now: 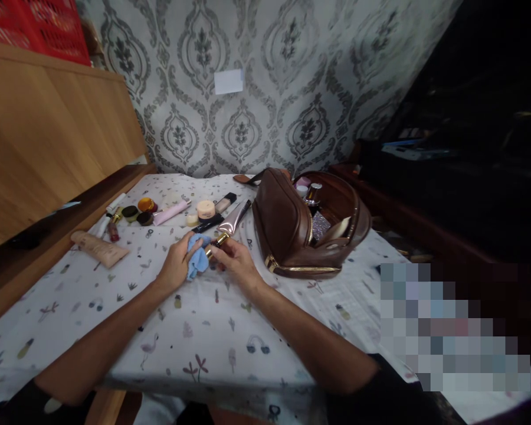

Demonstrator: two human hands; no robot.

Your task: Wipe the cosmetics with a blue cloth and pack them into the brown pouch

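Observation:
My left hand (pixel 176 260) is closed around a crumpled light-blue cloth (pixel 197 258). Pinched in the fingers of my right hand (pixel 241 264) is a small gold-and-dark cosmetic tube (pixel 222 239), its shiny end pointing up. A second gold part (pixel 209 252) shows between the cloth and my right fingertips; whether it belongs to the same tube I cannot tell. Just beyond my hands lie a silvery-pink squeeze tube (pixel 234 219), a dark flat case (pixel 207 224) and a cream jar (pixel 206 210). Right of my hands stands an unzipped brown leather bag (pixel 278 227), with cosmetics inside.
Left on the patterned cloth (pixel 168 348) are a beige tube (pixel 100 249), a pink tube (pixel 171 212), an orange-lidded jar (pixel 147 205) and dark round pots (pixel 130 213). A wooden cabinet (pixel 57 124) borders the left side; a papered wall (pixel 265 130) stands behind. The lower right is pixelated.

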